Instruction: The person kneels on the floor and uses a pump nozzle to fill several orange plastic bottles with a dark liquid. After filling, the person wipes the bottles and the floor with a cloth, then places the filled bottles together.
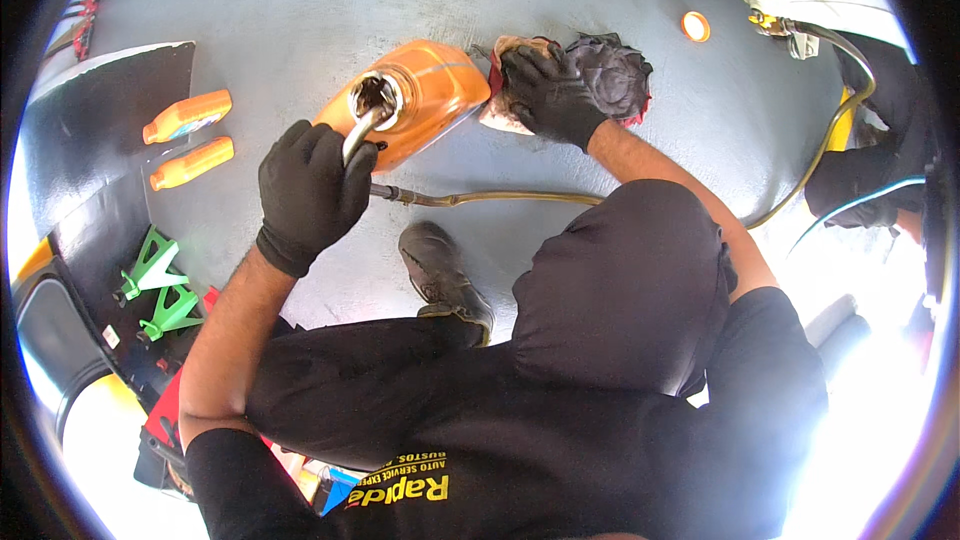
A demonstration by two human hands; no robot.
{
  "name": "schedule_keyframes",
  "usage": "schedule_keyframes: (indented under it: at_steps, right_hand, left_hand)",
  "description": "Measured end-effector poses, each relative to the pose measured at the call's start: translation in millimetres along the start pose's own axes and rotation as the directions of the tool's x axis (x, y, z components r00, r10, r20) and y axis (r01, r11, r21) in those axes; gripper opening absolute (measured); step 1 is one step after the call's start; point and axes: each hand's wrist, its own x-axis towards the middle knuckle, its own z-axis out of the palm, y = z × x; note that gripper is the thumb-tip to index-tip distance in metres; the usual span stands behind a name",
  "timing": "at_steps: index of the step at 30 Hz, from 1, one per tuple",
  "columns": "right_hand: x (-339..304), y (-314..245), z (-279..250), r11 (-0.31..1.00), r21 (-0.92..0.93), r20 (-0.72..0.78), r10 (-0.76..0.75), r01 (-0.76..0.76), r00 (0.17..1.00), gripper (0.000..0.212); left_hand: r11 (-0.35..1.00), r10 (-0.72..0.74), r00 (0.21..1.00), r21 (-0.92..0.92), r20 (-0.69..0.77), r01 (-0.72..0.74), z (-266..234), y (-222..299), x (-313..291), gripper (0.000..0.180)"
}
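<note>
My left hand (315, 185), in a black glove, is closed round the pale metal handle (362, 133) of a tool. Its dark far end sits in the wide round mouth of an orange jug (440, 90), which has dark smears by the opening. What kind of tool it is I cannot make out. To the right of the jug, my right hand (552, 92), also gloved, grips the left part of a crumpled bundle of rags (608, 75), tan, red and black. The fingers curl over the cloth, and the bundle rests on the grey floor.
Two small orange bottles (190, 155) lie at the left, above green stands (160, 285). An orange cap (695, 27) lies at the upper right. A yellowish hose (500, 196) runs across the floor below the jug. Another person's dark sleeve (850, 180) shows at the right.
</note>
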Motion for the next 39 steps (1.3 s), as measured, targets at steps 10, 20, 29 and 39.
schedule_keyframes:
  at_steps: [10, 20, 29, 39]
  right_hand:
    - [69, -6, -13, 0.989, 0.073, -0.248, -0.104, 0.126, 0.963, 0.045]
    - [54, -54, -40, 0.631, 0.726, -0.309, -0.055, 0.273, 0.950, 0.133]
    - [96, -70, -56, 0.507, 0.766, -0.338, -0.203, 0.394, 0.919, 0.100]
    - [89, -63, -76, 0.536, 0.794, -0.179, -0.245, 0.287, 0.953, 0.097]
  left_hand:
    - [0.995, 0.099, 0.995, -0.013, 0.025, -0.099, 1, -5, -18, 0.030]
    - [0.995, 0.103, 0.994, -0.003, 0.029, -0.103, -1, -5, -14, 0.030]
    - [1.000, 0.003, 1.000, 0.008, 0.000, -0.003, -12, -17, -37, 0.034]
    - [0.996, -0.014, 0.996, -0.093, -0.082, 0.006, -4, -21, -60, 0.039]
